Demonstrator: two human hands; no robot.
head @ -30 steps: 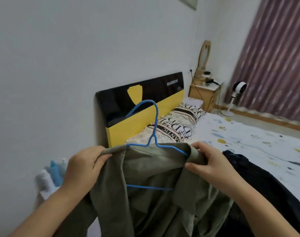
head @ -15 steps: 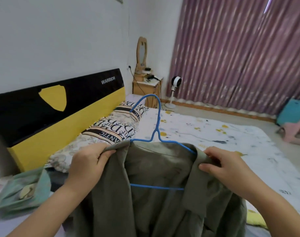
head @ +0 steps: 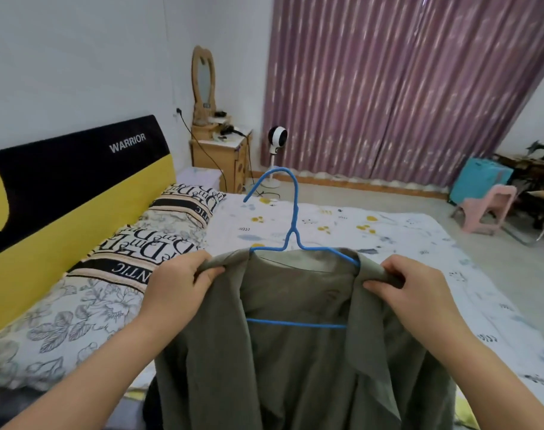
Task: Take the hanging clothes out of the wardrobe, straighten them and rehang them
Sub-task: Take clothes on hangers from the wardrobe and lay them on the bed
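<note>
— Bedroom, bed (head: 342, 231) below. Where's the garment?
— Olive jacket (head: 295, 352) on a blue wire hanger (head: 292, 231), held up over it. Left hand (head: 183, 283) and right hand (head: 410, 287) each pinch a shoulder.
— Handling?
— Likely soft, light, floppy; shoulders grip best. Thin hanger may flex.

The bed (head: 404, 243) carried a white printed sheet and patterned pillows (head: 159, 243) against a black-and-yellow headboard (head: 78, 181) marked "WARRIOR". White walls (head: 94, 57) met at the corner, where a wooden nightstand (head: 221, 159) stood with an oval mirror (head: 203, 79) on top. A small white fan (head: 277, 138) stood beside it. Closed purple curtains (head: 404, 88) covered the far wall. A pink stool (head: 487, 209) and a teal box (head: 478, 178) stood at right on the pale floor (head: 373, 197).
</note>
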